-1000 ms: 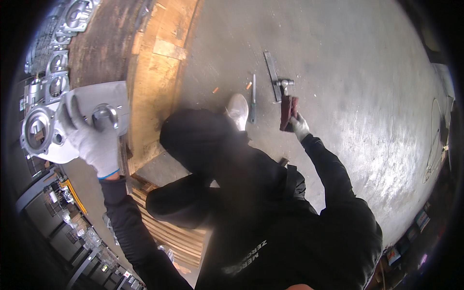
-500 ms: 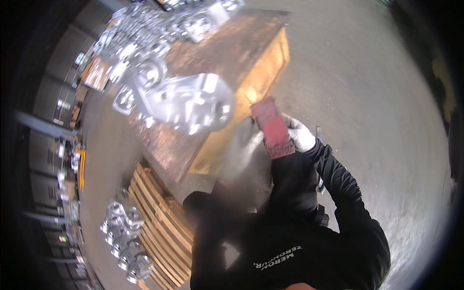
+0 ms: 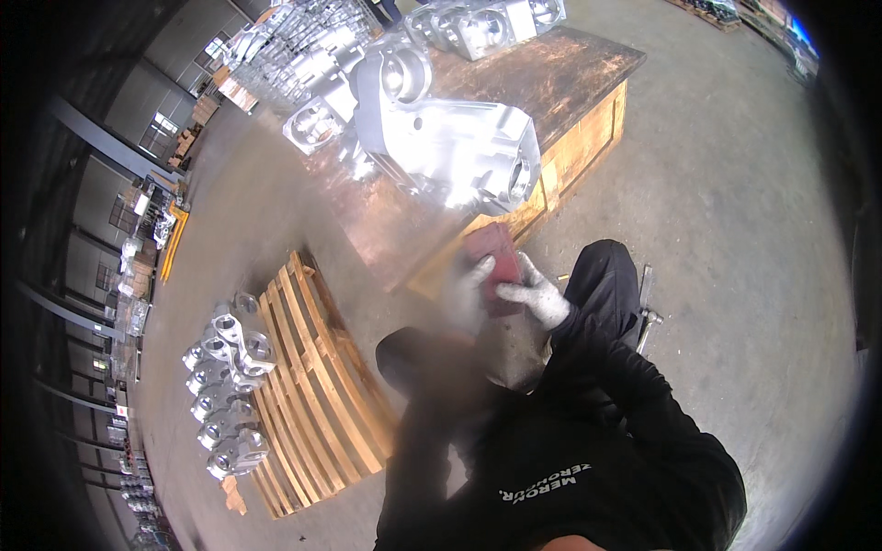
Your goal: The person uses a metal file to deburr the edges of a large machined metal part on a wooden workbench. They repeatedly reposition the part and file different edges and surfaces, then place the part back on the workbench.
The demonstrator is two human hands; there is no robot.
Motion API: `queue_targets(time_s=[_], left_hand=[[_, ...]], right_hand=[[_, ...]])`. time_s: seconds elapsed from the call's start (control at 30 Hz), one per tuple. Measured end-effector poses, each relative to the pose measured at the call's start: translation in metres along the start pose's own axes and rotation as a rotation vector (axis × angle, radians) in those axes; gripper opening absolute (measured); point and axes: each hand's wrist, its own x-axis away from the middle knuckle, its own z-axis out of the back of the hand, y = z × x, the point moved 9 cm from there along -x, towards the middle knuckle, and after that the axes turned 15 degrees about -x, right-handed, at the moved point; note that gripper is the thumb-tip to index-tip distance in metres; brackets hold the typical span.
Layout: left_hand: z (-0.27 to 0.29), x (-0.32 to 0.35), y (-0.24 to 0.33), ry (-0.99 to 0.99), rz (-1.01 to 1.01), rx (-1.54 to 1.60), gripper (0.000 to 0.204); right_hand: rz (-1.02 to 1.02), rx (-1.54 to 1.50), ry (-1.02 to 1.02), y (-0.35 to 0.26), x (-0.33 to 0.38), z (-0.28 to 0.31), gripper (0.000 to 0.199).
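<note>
A dark red abrasive pad (image 3: 497,261) is held between my two white-gloved hands at the front edge of a wooden worktable (image 3: 588,78). My left hand (image 3: 467,292), partly smeared in the picture, grips the pad's left side. On the lower right side my right hand (image 3: 542,296) is closed on it, with a digit lying across its face. Just beyond the pad, a large shiny machined metal casting (image 3: 450,138) sits on the worktable, apart from both hands.
More metal castings (image 3: 487,32) crowd the far side of the worktable. A slatted wooden pallet (image 3: 317,367) is at lower left, with several castings (image 3: 220,395) beside it. Metal tools (image 3: 646,317) lie on the concrete floor (image 3: 735,230) by my right knee.
The view has shifted, so the table and casting appear farther right. My right hand has moved from the pad's right edge to reach across its lower face. The pad stays in both hands.
</note>
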Motion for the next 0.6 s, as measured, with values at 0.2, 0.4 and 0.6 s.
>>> queue_targets(time_s=[0.2,0.4,0.6], left_hand=[[0.009,0.013,0.007,0.014,0.109,-0.052,0.049],[0.001,-0.009,0.018,0.166,-0.083,-0.453,0.055],[0.004,-0.013,0.071,0.583,-0.253,-1.185,0.079]], right_hand=[[-0.034,-0.336,-0.092,0.019,0.015,-0.02,0.082],[0.2,-0.259,0.244,0.04,-0.001,0.038,0.078],[0.516,0.246,0.353,-0.066,0.027,0.07,0.072]])
